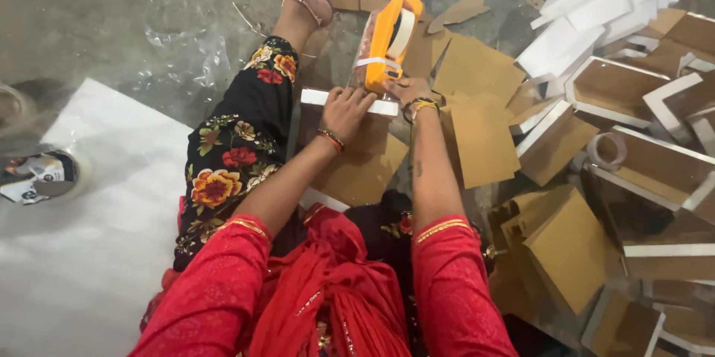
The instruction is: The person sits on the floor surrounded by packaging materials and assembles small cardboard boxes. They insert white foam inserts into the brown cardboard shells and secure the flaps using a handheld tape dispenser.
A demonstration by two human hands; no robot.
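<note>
Two hands meet at the white rim of a brown box point(357, 150) lying across the seated person's lap. The left hand point(347, 110) is clenched over that rim, fingers curled down on it. The right hand point(406, 90), just at its three o'clock, grasps the base of one orange tape dispenser point(389, 40), which stands tilted on the rim toward twelve o'clock. One loose tape roll point(607, 150) sits among the boxes at three o'clock; those white-edged brown boxes point(655, 115) are heaped too thickly to count, and one white sheet point(89, 223) lies at nine o'clock
</note>
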